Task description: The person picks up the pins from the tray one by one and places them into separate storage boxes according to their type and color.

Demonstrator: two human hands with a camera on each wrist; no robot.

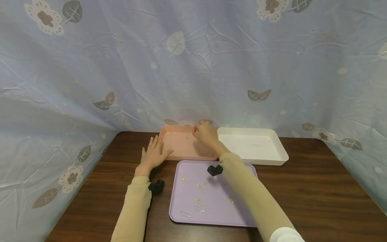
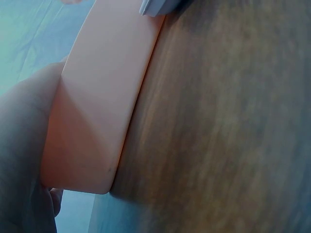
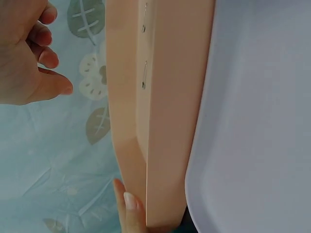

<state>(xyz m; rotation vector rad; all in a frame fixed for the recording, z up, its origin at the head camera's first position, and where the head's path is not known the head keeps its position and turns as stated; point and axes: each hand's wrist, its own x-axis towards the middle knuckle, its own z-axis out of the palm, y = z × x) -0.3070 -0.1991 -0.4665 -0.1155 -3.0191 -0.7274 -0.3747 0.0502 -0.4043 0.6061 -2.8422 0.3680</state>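
My left hand (image 1: 153,156) rests at the left end of the pink tray (image 1: 179,146), fingers spread, thumb along the near rim. Over the tray's right part is my right hand (image 1: 207,135). In the right wrist view its fingers (image 3: 43,58) are loosely curled, the thumb stands apart from them, and nothing shows between. Two silver safety pins (image 3: 144,75) lie inside the pink tray in that view. On the lilac tray (image 1: 217,216) in front lie several safety pins, gold ones (image 1: 200,188) and silver ones (image 1: 185,214). My right forearm hides part of that tray.
A white tray (image 1: 252,144) stands to the right of the pink one. All three trays are on a dark wooden table (image 1: 320,188). A pale blue curtain (image 1: 193,74) with flowers and leaves hangs right behind the table's back edge.
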